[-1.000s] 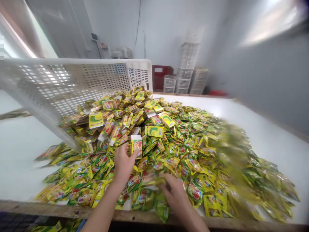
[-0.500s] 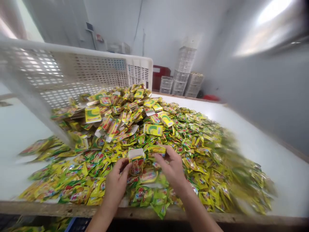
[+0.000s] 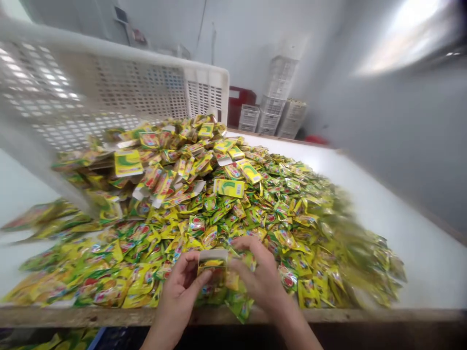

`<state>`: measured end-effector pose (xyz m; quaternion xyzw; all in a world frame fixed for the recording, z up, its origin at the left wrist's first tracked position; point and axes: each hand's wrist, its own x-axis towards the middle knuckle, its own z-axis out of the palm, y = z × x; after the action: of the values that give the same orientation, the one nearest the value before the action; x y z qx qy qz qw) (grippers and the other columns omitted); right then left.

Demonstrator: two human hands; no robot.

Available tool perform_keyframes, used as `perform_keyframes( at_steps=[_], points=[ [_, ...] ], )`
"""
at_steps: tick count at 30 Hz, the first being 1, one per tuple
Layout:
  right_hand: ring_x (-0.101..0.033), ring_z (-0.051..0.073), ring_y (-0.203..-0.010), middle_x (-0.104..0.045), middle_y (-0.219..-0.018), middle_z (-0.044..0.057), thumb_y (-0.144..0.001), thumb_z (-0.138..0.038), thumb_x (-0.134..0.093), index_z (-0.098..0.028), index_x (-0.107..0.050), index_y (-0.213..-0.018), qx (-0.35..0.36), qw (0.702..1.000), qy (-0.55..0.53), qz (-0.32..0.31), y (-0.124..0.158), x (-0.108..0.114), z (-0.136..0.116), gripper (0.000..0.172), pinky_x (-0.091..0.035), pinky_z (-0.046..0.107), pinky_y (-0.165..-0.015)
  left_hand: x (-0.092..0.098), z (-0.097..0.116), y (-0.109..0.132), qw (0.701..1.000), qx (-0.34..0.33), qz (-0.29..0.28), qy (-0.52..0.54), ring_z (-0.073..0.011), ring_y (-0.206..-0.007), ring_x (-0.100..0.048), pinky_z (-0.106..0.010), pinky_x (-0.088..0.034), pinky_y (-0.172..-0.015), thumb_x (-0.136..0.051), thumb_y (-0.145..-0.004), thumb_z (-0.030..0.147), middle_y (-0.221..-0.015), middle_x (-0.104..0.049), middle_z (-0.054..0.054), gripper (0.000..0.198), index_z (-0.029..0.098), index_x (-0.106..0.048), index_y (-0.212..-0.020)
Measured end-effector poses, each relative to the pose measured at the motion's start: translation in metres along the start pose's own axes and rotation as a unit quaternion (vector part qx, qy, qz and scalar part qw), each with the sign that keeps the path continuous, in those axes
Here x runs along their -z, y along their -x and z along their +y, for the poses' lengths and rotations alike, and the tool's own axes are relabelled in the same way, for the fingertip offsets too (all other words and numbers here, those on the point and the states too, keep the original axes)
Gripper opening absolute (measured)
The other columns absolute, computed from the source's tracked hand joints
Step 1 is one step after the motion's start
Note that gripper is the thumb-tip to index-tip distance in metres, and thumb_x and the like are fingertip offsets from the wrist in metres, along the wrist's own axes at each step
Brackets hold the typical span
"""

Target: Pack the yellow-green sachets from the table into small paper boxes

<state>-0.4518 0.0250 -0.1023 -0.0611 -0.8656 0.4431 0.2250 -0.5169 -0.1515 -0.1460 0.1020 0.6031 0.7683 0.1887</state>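
My left hand (image 3: 184, 287) grips a small yellow printed carton (image 3: 214, 274), thumb across its front. The carton's pale top flap stands up, and a yellow edge shows in its mouth. Beside the carton's right side is my right hand (image 3: 260, 277), slightly blurred, with thumb and fingers apart. Nothing shows clearly held in it; yellow-green packets are visible in the gap behind. Shiny yellow-green sachets (image 3: 197, 223) with red fruit prints lie around and under both hands. Past them is a heap of similar small cartons (image 3: 228, 188), some with flaps open.
A white perforated crate (image 3: 207, 73) lies tipped on its side at the left, cartons spilling from its mouth. The white table (image 3: 379, 214) has a worn wooden front edge (image 3: 109, 316). Stacked white crates (image 3: 270, 114) and a red container (image 3: 239, 99) stand beyond the table.
The left hand has brought the carton lower and slightly right, its mouth now facing me. The yellow packet the right hand held is no longer seen between its fingers. The view has shifted slightly.
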Motion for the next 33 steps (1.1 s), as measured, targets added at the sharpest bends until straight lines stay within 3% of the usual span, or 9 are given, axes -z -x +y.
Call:
perform_keyframes(
  at_steps=[5, 8, 13, 18, 22, 25, 28, 30, 33],
  points=[
    [-0.061, 0.015, -0.076, -0.063, -0.087, 0.0, -0.08, -0.019, -0.068, -0.023, -0.056, -0.094, -0.091, 0.975, -0.201, 0.026, 0.015, -0.027, 0.01, 0.019, -0.05, 0.026, -0.07, -0.025, -0.019, 0.009, 0.996, 0.024, 0.034, 0.076, -0.0209, -0.101, -0.067, -0.027, -0.057, -0.078, -0.074, -0.076, 0.027, -0.115, -0.068, -0.003, 0.055, 0.032, -0.043, -0.122],
    [-0.062, 0.016, -0.075, -0.065, -0.089, 0.001, -0.082, -0.023, -0.067, -0.022, -0.059, -0.099, -0.148, 0.948, -0.28, 0.041, 0.015, -0.035, 0.027, 0.019, -0.051, 0.027, -0.07, -0.024, -0.021, 0.007, 0.999, 0.016, 0.02, 0.035, -0.0222, -0.109, -0.064, -0.03, -0.056, -0.088, -0.072, -0.078, 0.028, -0.122, -0.065, -0.005, 0.048, 0.028, -0.05, -0.121],
    [-0.057, 0.013, -0.064, -0.062, -0.073, -0.001, -0.083, -0.029, -0.067, -0.019, -0.066, -0.082, -0.149, 0.967, -0.207, -0.028, 0.013, -0.025, 0.042, 0.01, -0.046, 0.024, -0.061, -0.009, -0.021, -0.003, 0.995, 0.033, -0.086, -0.041, -0.0203, -0.111, -0.061, -0.031, -0.049, -0.098, -0.067, -0.082, 0.027, -0.12, -0.064, -0.005, 0.039, 0.025, -0.056, -0.119],
    [-0.057, 0.014, -0.072, -0.063, -0.077, 0.0, -0.084, -0.025, -0.065, -0.02, -0.068, -0.081, -0.088, 0.984, -0.15, -0.046, 0.011, -0.017, 0.033, 0.007, -0.046, 0.025, -0.068, 0.001, -0.004, -0.018, 0.979, -0.017, -0.127, -0.156, -0.0167, -0.084, -0.061, -0.024, -0.05, -0.079, -0.066, -0.082, 0.029, -0.087, -0.061, -0.001, 0.013, 0.022, -0.062, -0.092],
    [-0.061, 0.016, -0.081, -0.065, -0.084, 0.002, -0.087, -0.023, -0.061, -0.022, -0.069, -0.094, -0.066, 0.985, -0.156, -0.046, 0.01, -0.009, 0.023, 0.011, -0.049, 0.028, -0.075, 0.002, 0.008, -0.019, 0.965, -0.032, -0.116, -0.234, -0.0149, -0.072, -0.056, -0.021, -0.045, -0.066, -0.062, -0.085, 0.034, -0.076, -0.059, 0.001, 0.013, 0.021, -0.065, -0.082],
    [-0.063, 0.017, -0.084, -0.066, -0.092, 0.003, -0.083, -0.021, -0.064, -0.024, -0.064, -0.114, -0.104, 0.97, -0.215, -0.041, 0.009, -0.002, 0.022, 0.032, -0.052, 0.026, -0.07, -0.006, 0.008, -0.013, 0.979, 0.0, -0.062, -0.196, -0.0165, -0.076, -0.059, -0.021, -0.046, -0.067, -0.065, -0.082, 0.037, -0.08, -0.066, -0.001, 0.017, 0.021, -0.067, -0.083],
    [-0.063, 0.016, -0.077, -0.068, -0.09, 0.003, -0.081, -0.026, -0.069, -0.023, -0.072, -0.1, -0.139, 0.957, -0.246, -0.059, 0.006, 0.003, 0.022, 0.02, -0.051, 0.024, -0.063, -0.015, 0.006, -0.008, 0.993, 0.031, 0.004, -0.113, -0.0172, -0.085, -0.065, -0.022, -0.051, -0.076, -0.071, -0.078, 0.037, -0.088, -0.071, 0.0, 0.027, 0.025, -0.065, -0.101],
    [-0.06, 0.013, -0.062, -0.067, -0.075, 0.001, -0.08, -0.033, -0.07, -0.02, -0.074, -0.087, -0.183, 0.945, -0.263, -0.058, 0.002, 0.006, 0.02, 0.015, -0.048, 0.022, -0.054, -0.018, 0.006, -0.009, 0.995, 0.044, 0.002, -0.086, -0.0185, -0.093, -0.067, -0.025, -0.052, -0.084, -0.073, -0.076, 0.035, -0.096, -0.073, -0.001, 0.041, 0.028, -0.063, -0.115],
    [-0.054, 0.01, -0.049, -0.061, -0.058, -0.002, -0.076, -0.039, -0.074, -0.017, -0.072, -0.075, -0.249, 0.924, -0.285, -0.058, -0.004, 0.009, 0.016, 0.022, -0.043, 0.02, -0.047, -0.016, 0.007, -0.011, 0.989, 0.039, -0.037, -0.134, -0.0224, -0.099, -0.067, -0.028, -0.052, -0.09, -0.074, -0.076, 0.036, -0.102, -0.075, -0.005, 0.029, 0.024, -0.073, -0.102]
  ],
)
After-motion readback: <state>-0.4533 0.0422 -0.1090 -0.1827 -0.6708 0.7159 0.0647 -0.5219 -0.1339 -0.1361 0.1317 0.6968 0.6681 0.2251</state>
